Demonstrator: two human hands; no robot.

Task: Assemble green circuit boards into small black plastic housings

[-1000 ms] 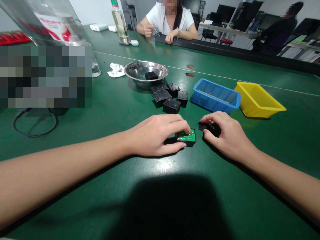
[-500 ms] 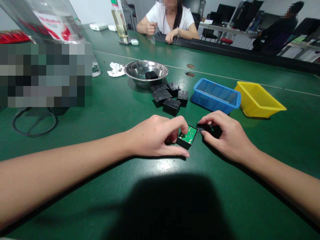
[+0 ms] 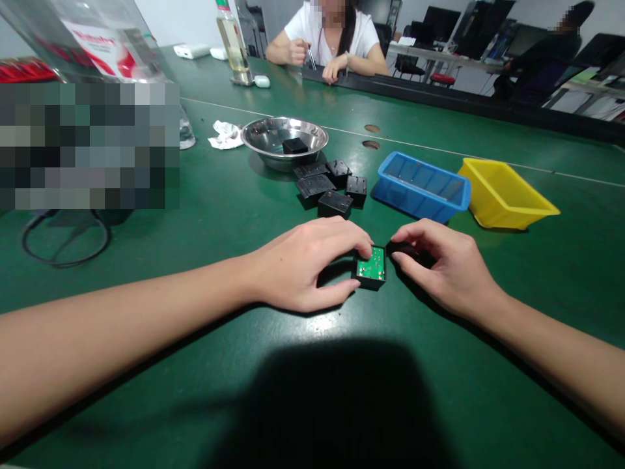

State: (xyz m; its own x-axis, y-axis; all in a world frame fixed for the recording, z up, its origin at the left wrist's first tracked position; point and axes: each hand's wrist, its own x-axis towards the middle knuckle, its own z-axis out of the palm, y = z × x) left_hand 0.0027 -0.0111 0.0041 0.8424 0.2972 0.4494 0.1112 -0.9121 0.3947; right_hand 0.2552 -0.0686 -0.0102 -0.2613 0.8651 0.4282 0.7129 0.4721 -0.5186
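My left hand [image 3: 312, 266] is closed at the fingertips on a small black plastic case [image 3: 373, 284], thumb at its near left corner and index finger on its top. Inside the case lies a green circuit board [image 3: 373, 263], face up, with small solder points. Just to the right, my right hand [image 3: 443, 264] curls its thumb and fingers around a black plastic piece [image 3: 404, 249]. That piece is dark and largely covered by the fingers, so its full shape is hidden. A narrow gap separates it from the case.
Several black boxes [image 3: 334, 204] lie beyond my hands, beside a steel bowl [image 3: 261, 148] holding another. A blue bin [image 3: 415, 195] and a yellow bin [image 3: 512, 212] stand at the right. Crumpled tissue [image 3: 226, 135] and a black cable [image 3: 66, 264] lie leftward. A person [image 3: 332, 45] sits opposite.
The case has turned and shifted slightly right, and my left thumb has come up against its near corner. My right hand has drawn the black piece a little closer into its fingers.
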